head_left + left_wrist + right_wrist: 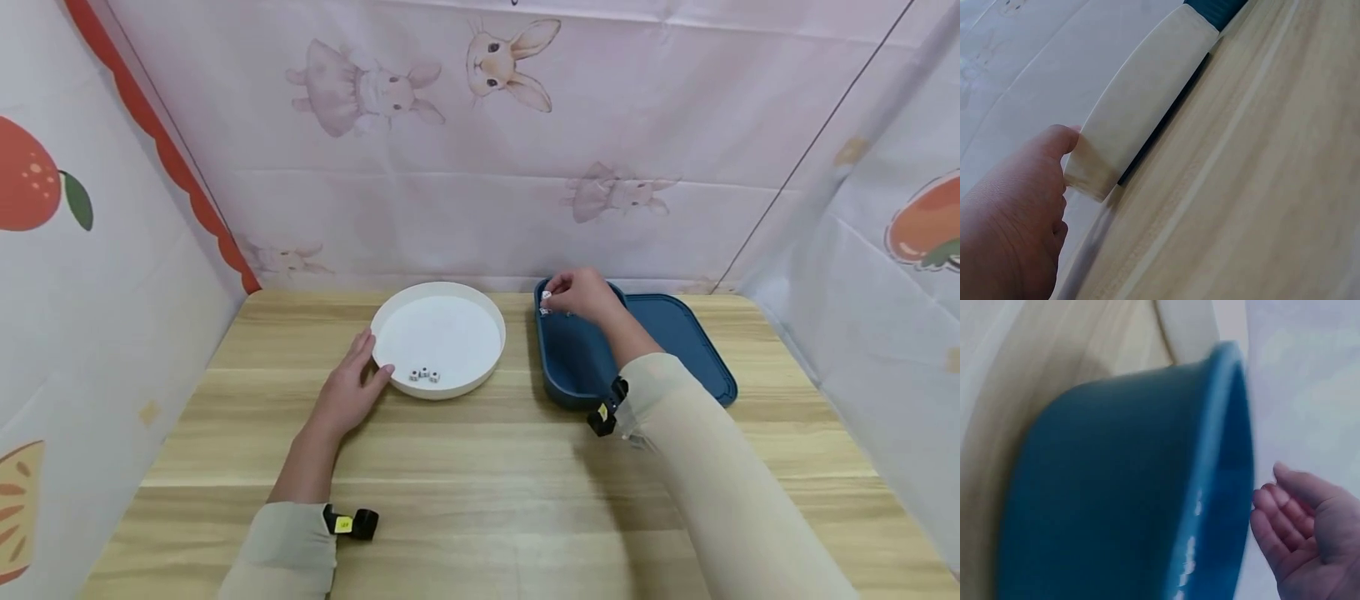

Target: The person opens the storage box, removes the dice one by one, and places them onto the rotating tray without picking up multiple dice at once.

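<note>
In the head view my left hand [348, 390] holds the left side of a round white tray [491, 321], its thumb over the rim and its fingers along the outer wall. Three small white dice [424, 375] lie together inside the tray near its front. My right hand [588, 296] reaches over the far left corner of a dark blue tub [573, 358] and pinches a white die [546, 295] at the fingertips. Just below those fingertips, another die [545, 311] shows inside the tub. The right wrist view shows curled fingers [1279, 519] beside the tub's rim, with the die out of sight.
A flat blue lid-like tray [678, 342] lies against the tub's right side. Both containers stand on a wood-grain table [465, 483] close to its back edge. Printed cloth walls [450, 208] rise behind and at both sides.
</note>
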`<state>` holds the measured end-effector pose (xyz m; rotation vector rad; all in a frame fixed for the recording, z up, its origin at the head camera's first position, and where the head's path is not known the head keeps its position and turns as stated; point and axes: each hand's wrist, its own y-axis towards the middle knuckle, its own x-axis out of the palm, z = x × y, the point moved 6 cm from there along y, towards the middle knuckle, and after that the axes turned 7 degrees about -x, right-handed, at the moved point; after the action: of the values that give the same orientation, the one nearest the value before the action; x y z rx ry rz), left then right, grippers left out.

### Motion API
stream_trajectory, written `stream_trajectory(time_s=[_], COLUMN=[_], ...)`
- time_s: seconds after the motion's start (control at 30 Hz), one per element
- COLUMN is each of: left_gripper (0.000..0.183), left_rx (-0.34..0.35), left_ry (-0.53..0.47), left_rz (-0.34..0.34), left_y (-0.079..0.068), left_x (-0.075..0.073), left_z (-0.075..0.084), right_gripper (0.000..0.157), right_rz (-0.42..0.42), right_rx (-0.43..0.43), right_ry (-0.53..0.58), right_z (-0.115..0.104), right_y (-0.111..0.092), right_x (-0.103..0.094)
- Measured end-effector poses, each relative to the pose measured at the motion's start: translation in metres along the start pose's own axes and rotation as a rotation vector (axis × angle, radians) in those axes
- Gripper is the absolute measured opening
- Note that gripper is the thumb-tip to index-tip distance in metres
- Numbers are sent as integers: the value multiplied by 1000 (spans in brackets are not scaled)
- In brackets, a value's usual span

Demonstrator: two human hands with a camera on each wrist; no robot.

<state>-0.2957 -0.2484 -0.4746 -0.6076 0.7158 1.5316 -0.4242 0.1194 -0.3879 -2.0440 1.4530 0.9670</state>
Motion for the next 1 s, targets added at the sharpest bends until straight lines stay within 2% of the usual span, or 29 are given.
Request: stream_trajectory(time_s=[0.1,0.23,0.5,0.63,1.0], left_gripper=[75,75,76,76,74], left_rx=[2,8,14,12,17], left_ry=[5,-1,-20,-21,-33], left_rz=[6,9,-1,1,4], left_y=[1,1,1,1,-1], left_x=[-2,-4,-1,0,-3], left_z=[0,0,-2,-2,0], right_gripper=[22,22,18,19,17], right_rz=[16,8,-80,-111,-210], right_rx=[-52,-117,-263,-299,-312], right_ry=[-11,-14,-20,-37,-235], right_z=[-24,-53,-94,-101,-107], right_y=[-2,-3,-8,-10,-10], right_x=[-2,6,52,81,140])
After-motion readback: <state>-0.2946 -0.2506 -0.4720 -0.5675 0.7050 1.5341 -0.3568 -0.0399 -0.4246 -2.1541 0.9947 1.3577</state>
